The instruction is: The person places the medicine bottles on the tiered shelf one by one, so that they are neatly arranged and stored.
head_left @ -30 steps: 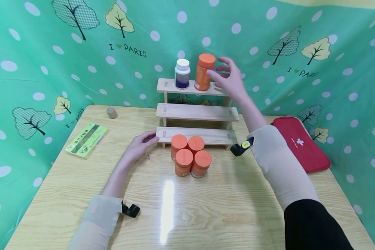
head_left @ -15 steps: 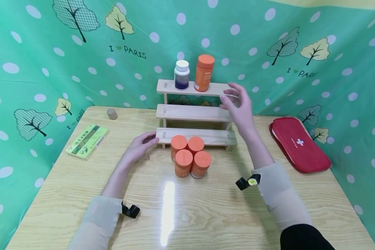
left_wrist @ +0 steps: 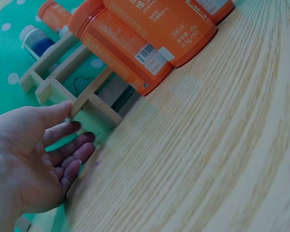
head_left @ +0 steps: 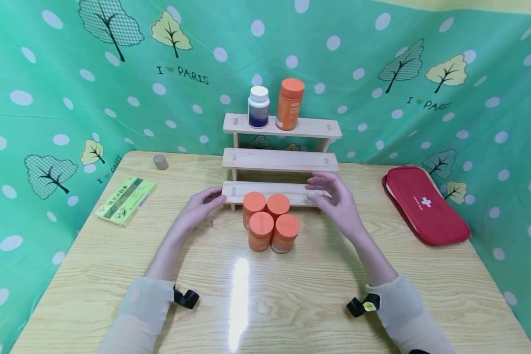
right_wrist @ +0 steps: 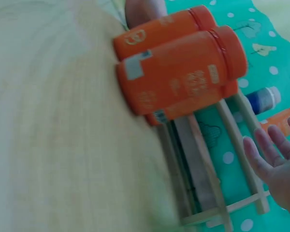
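Note:
My left hand (head_left: 200, 209) rests at the left end of a three-step wooden shelf (head_left: 280, 160). In the left wrist view its thumb touches the end of the lowest board while the fingers (left_wrist: 70, 154) hang loosely bent below. My right hand (head_left: 336, 202), holding nothing, hovers by the lowest board's right end with fingers relaxed and apart. Several orange bottles (head_left: 260, 231) with orange lids stand in a tight cluster before the shelf, between the hands. On the top board are a white-capped bottle (head_left: 258, 108) with a dark blue label and, to its right, another orange bottle (head_left: 289, 105).
A red first-aid pouch (head_left: 427, 205) lies at the right of the wooden table (head_left: 318, 305). At the left lie a green-yellow box (head_left: 126, 201) and a small grey-brown cylinder (head_left: 161, 162). A green patterned cloth (head_left: 194, 44) hangs behind and at the sides.
My right hand has come down from beside the orange bottle on the top board to the lowest board's right end. My left hand has stayed at the shelf's left end.

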Motion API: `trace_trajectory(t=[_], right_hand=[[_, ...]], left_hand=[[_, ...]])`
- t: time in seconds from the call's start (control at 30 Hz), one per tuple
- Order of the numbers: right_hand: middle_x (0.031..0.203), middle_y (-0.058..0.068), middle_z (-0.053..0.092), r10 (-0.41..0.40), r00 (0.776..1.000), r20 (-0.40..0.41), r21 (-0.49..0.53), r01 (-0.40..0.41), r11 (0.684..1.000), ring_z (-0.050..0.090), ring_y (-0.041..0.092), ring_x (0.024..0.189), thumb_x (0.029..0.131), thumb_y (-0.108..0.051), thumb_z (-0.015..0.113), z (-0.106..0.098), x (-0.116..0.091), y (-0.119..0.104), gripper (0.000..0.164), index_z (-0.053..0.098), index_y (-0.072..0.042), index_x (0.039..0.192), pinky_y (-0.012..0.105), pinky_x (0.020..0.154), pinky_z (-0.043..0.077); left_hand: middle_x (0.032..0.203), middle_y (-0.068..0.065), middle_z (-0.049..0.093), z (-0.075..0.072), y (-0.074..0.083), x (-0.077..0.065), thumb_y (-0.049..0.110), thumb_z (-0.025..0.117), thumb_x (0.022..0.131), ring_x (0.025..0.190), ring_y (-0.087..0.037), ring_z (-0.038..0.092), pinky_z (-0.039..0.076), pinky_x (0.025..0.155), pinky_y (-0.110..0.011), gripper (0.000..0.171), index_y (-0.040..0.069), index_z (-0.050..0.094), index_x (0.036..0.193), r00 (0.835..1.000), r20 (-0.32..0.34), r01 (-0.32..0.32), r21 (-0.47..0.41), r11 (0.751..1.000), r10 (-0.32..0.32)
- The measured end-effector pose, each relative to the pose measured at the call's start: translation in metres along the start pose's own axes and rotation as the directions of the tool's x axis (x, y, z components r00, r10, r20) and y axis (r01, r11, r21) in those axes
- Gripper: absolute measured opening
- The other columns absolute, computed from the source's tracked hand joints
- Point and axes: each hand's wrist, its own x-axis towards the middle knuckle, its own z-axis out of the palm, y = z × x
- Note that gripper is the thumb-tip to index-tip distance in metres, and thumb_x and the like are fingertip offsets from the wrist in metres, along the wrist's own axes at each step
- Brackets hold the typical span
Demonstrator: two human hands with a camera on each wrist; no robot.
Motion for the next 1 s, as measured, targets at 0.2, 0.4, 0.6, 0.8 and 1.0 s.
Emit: trace_trajectory(t=[0.2,0.4,0.6,0.8,1.0], right_hand=[[0.130,0.030,0.058,-0.001,0.996,0.087,-0.004,0.001,1.000,0.065,0.018,0.118,0.095,0.003,0.067,0.008,-0.013,0.014,0.049,0.050,0.003,0.141,0.025,0.097,0.060],[0.128,0.031,0.060,0.011,0.983,0.183,-0.036,-0.005,0.999,0.067,0.026,0.118,0.094,0.001,0.070,0.010,-0.016,0.017,0.050,0.050,0.003,0.140,0.031,0.097,0.061],[0.129,0.020,0.064,0.051,0.969,0.243,-0.074,-0.034,0.997,0.066,0.030,0.119,0.092,-0.002,0.075,0.010,-0.020,0.017,0.051,0.053,-0.002,0.138,0.040,0.099,0.061],[0.132,0.016,0.063,0.083,0.948,0.307,-0.102,-0.054,0.993,0.065,0.028,0.121,0.090,-0.008,0.079,0.011,-0.020,0.015,0.050,0.057,-0.005,0.134,0.041,0.100,0.060],[0.130,0.008,0.065,0.118,0.934,0.337,-0.165,-0.065,0.984,0.064,0.017,0.118,0.083,-0.013,0.086,0.013,-0.022,0.017,0.056,0.060,-0.014,0.132,0.032,0.098,0.060]], left_hand=[[0.157,-0.021,0.048,0.000,-0.002,0.003,0.037,0.062,0.104,0.146,-0.038,0.045,0.034,0.126,-0.050,0.066,0.005,0.040,0.157,1.000,0.003,0.007,0.009,1.000,-0.007],[0.157,-0.020,0.047,0.001,-0.005,0.005,0.040,0.061,0.104,0.146,-0.038,0.045,0.034,0.126,-0.050,0.066,0.006,0.040,0.157,1.000,-0.001,0.019,0.010,1.000,-0.019],[0.158,-0.019,0.047,0.000,-0.004,0.005,0.041,0.063,0.102,0.147,-0.037,0.043,0.033,0.127,-0.050,0.067,0.008,0.041,0.157,1.000,0.002,0.019,-0.003,1.000,-0.019],[0.159,-0.019,0.045,-0.001,-0.004,0.004,0.041,0.063,0.102,0.148,-0.037,0.042,0.033,0.127,-0.051,0.068,0.008,0.041,0.157,1.000,0.000,0.012,-0.005,1.000,-0.012],[0.159,-0.018,0.045,-0.001,-0.005,0.005,0.041,0.063,0.102,0.148,-0.037,0.042,0.032,0.127,-0.050,0.068,0.009,0.041,0.157,1.000,0.006,0.014,-0.004,1.000,-0.014]])
